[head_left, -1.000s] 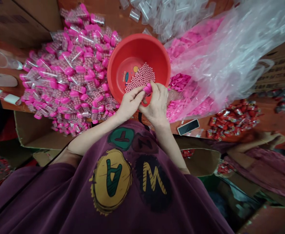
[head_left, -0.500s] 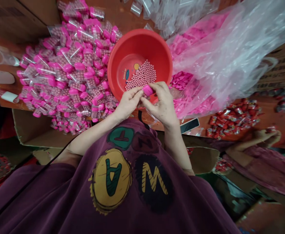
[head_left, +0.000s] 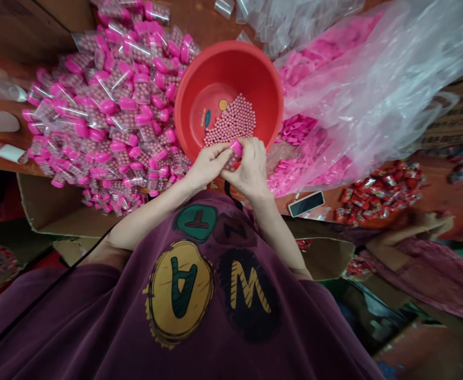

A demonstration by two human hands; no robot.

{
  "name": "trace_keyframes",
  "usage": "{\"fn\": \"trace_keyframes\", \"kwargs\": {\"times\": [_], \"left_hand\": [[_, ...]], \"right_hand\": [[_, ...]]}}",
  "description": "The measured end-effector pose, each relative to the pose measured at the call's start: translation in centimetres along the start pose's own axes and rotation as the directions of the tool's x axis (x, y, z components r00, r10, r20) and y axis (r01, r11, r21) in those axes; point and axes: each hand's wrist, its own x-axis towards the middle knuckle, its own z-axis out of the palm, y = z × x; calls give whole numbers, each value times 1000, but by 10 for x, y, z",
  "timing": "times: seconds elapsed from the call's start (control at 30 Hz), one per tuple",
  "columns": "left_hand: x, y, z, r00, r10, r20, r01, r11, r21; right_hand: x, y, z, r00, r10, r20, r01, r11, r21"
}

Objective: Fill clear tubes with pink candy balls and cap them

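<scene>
Between both hands, over the near rim of a red bowl (head_left: 183, 89), is a small clear container with a pink cap (head_left: 236, 148). My left hand (head_left: 208, 168) pinches it from the left with thumb and forefinger. My right hand (head_left: 251, 169) closes round its right side, the fingers bent over it; most of its clear body is hidden. Small pink beads (head_left: 233, 121) lie heaped in the bottom of the bowl. Left of the bowl spreads a large pile of filled clear containers with pink caps (head_left: 128, 104).
A clear plastic bag (head_left: 381, 95) with loose pink caps (head_left: 298, 129) lies right of the bowl. Empty clear tubes (head_left: 294, 24) lie behind. A phone (head_left: 306, 204) and red wrapped pieces (head_left: 381, 192) are at the right, near another person's hand (head_left: 433, 224). An open carton (head_left: 60, 203) stands below the left table edge.
My right hand has shifted left and its fingers have drawn in closer round the container. The pink cap has tilted and moved slightly left. The view has shifted a little.
</scene>
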Motion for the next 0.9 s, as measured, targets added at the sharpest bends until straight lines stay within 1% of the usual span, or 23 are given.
{"fn": "trace_keyframes", "kwargs": {"times": [0.1, 0.2, 0.27, 0.33, 0.37, 0.4, 0.47, 0.5, 0.53, 0.57, 0.6, 0.63, 0.67, 0.7, 0.73, 0.77, 0.8, 0.83, 0.9], "left_hand": [[6, -5, -2, 1000, 9, -12, -8, 1000, 7], [12, -12, -5, 999, 9, -48, -8, 1000, 14], [15, -19, -10, 997, 12, -74, -8, 999, 50], [18, -25, -19, 994, 25, -106, -12, 992, 122], [19, -26, -25, 991, 39, -129, -17, 986, 166], [19, -26, -31, 986, 63, -157, -29, 977, 209], [17, -20, -48, 965, 145, -218, -78, 954, 289], [15, -13, -59, 945, 207, -254, -117, 938, 327], [14, -4, -71, 917, 277, -285, -162, 916, 368], [12, 6, -85, 881, 353, -316, -207, 886, 414], [12, 16, -101, 829, 434, -352, -243, 848, 471], [13, 25, -117, 780, 509, -363, -267, 796, 544], [14, 32, -133, 715, 596, -365, -276, 721, 636], [16, 37, -147, 631, 682, -370, -257, 633, 730], [20, 39, -158, 573, 732, -368, -241, 580, 778], [24, 38, -165, 559, 738, -378, -232, 577, 783], [28, 34, -168, 584, 715, -383, -223, 595, 772], [32, 27, -165, 615, 686, -388, -224, 624, 749], [38, 8, -149, 699, 610, -374, -225, 684, 694]], "right_hand": [[2, 4, 7, 1000, 20, 7, -20, 999, -30], [5, 0, 15, 999, 44, 12, -42, 995, -91], [5, -7, 22, 997, 70, 25, -66, 990, -123], [5, -14, 32, 992, 112, 51, -105, 988, -116], [5, -16, 37, 990, 115, 79, -109, 991, -78], [6, -17, 43, 988, 94, 121, -94, 996, -5], [10, -15, 53, 973, -16, 232, -36, 975, 221], [14, -12, 58, 958, -80, 276, -17, 943, 333], [19, -6, 62, 947, -117, 298, -17, 911, 413], [25, 2, 64, 949, -112, 295, -35, 892, 451], [30, 12, 66, 961, -72, 268, -59, 890, 452], [35, 24, 66, 977, -12, 211, -82, 898, 432], [39, 38, 65, 990, 55, 129, -104, 908, 405], [40, 54, 62, 992, 126, 29, -127, 915, 382], [40, 71, 58, 977, 199, -79, -158, 917, 367], [38, 90, 53, 943, 279, -182, -200, 911, 360], [35, 110, 47, 889, 367, -273, -258, 896, 362], [30, 130, 42, 814, 465, -349, -334, 866, 372], [17, 167, 35, 645, 641, -416, -500, 766, 404]]}}
